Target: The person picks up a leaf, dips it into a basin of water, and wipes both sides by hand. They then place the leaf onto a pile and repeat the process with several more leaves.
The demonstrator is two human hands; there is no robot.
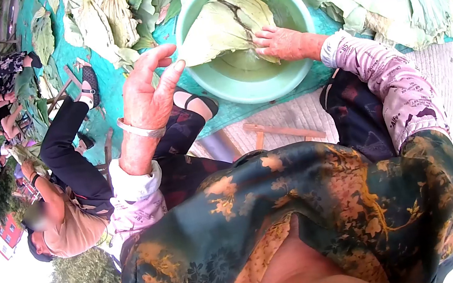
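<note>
bright daylight | strong fisheye warp | corners black — face blurred

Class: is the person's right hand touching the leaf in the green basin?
Touching: the head view shows the right hand lying flat on the leaf inside the basin.

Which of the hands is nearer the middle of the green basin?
Right. The right hand lies inside the basin, on the leaf; the left hand is outside its rim, fingertips touching the leaf's edge.
</note>
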